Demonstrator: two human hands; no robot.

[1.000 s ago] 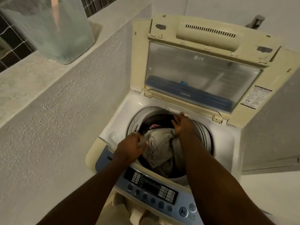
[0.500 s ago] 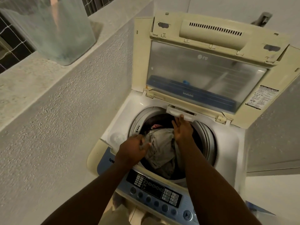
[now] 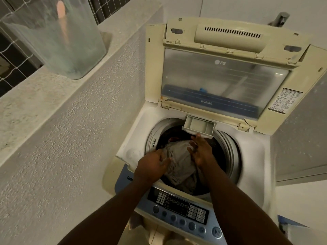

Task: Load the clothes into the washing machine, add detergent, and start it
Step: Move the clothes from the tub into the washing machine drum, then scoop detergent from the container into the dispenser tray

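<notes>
Though flush before, detergent drawer (image 3: 198,125) out.

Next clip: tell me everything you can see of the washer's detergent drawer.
The detergent drawer is a small off-white plastic tray with dividers inside; no detergent shows in it. It stands pulled out from the back rim of the washing machine, below the hinge of the raised lid, jutting over the drum opening. Straight fingertips of the right hand touch its front lip; the left hand grips clothes, apart from it.
</notes>
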